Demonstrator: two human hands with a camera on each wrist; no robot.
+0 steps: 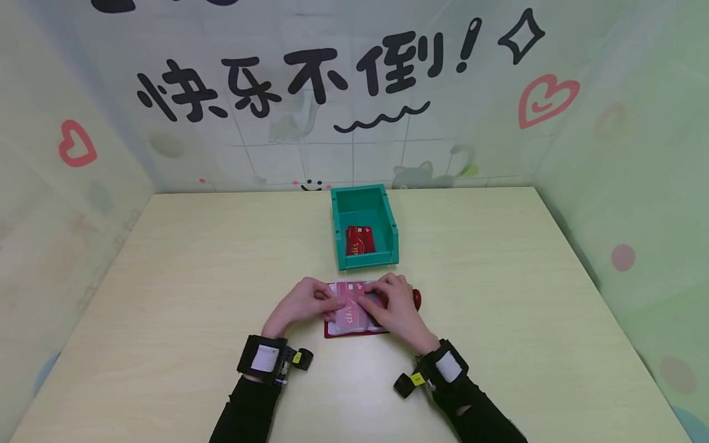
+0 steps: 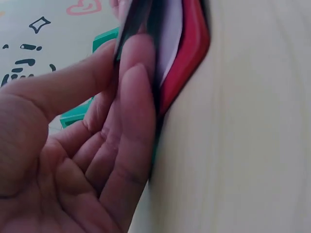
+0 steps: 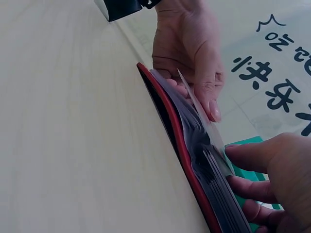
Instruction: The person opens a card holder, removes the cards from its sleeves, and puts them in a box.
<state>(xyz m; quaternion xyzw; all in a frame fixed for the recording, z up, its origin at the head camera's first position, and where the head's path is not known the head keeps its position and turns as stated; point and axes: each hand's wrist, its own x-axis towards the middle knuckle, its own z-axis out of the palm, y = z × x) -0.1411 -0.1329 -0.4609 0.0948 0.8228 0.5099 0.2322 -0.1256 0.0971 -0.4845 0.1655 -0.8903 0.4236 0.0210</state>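
Observation:
A red card holder [image 1: 354,335] with clear plastic pages lies spread on the table, and a pinkish-looking VIP card [image 1: 350,315] shows on its left page. My left hand [image 1: 307,301] pinches the left edge of that page between thumb and fingers. From the other side my right hand [image 1: 403,312] pinches the same lifted page [image 3: 206,124], its thumb on top. In the right wrist view a stack of pages [image 3: 228,194] stands beneath it. The left wrist view shows the red cover [image 2: 192,53] past the left fingers. Part of the holder is hidden under the right hand.
A green open-topped bin [image 1: 359,261] stands just behind the card holder, with a red VIP card [image 1: 361,241] inside near its front. A rounded red tab [image 1: 417,299] sticks out at the holder's right. Printed walls [image 1: 354,92] bound the table at the back and sides.

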